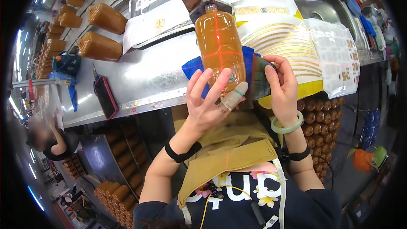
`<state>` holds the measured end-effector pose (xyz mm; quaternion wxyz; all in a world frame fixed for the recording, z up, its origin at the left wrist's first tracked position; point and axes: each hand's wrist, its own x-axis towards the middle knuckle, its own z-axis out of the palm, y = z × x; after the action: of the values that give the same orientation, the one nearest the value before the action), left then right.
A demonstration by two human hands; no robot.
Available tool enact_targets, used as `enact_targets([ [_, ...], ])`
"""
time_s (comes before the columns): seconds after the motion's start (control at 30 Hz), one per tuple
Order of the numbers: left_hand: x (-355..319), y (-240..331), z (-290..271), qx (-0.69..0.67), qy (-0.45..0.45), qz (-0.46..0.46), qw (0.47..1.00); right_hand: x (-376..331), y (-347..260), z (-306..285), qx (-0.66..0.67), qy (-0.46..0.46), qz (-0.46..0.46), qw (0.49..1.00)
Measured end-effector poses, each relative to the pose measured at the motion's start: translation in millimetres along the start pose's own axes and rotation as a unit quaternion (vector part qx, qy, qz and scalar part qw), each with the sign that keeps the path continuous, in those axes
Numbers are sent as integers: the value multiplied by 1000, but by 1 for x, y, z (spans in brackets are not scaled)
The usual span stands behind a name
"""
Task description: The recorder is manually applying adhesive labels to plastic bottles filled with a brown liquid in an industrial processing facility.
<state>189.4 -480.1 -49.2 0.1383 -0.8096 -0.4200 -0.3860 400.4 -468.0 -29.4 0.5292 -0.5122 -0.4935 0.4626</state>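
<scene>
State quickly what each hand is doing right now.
Left hand: open, fingers spread against the amber bottle.
Right hand: closed on the dark cloth beside the bottle.

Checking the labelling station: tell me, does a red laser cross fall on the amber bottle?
Yes, a red cross of light lies across the amber bottle that the left hand steadies.

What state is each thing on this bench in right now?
amber bottle: lying on the bench, full, crossed by red laser lines
left hand: open, fingertips on the bottle's base
right hand: gripping the dark cloth
blue cloth: spread under the bottle
phone: flat, screen dark
two bottles: lying on their sides, full
</scene>
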Motion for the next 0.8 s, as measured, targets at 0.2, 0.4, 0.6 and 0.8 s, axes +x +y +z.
enact_targets([
  [0.2,3,2,-4,14,-12,-152,988,5,-1,-7,15,7,20,1000],
  [0.4,4,-4,0,30,-23,-73,997,9,-1,-7,3,-16,-5,1000],
  [0.6,7,3,-9,4,-29,-155,988,25,-13,-6,-152,-11,-137,979],
  [0.8,10,-1,-3,-177,6,-237,955,28,-34,4,-283,-178,-497,801],
])
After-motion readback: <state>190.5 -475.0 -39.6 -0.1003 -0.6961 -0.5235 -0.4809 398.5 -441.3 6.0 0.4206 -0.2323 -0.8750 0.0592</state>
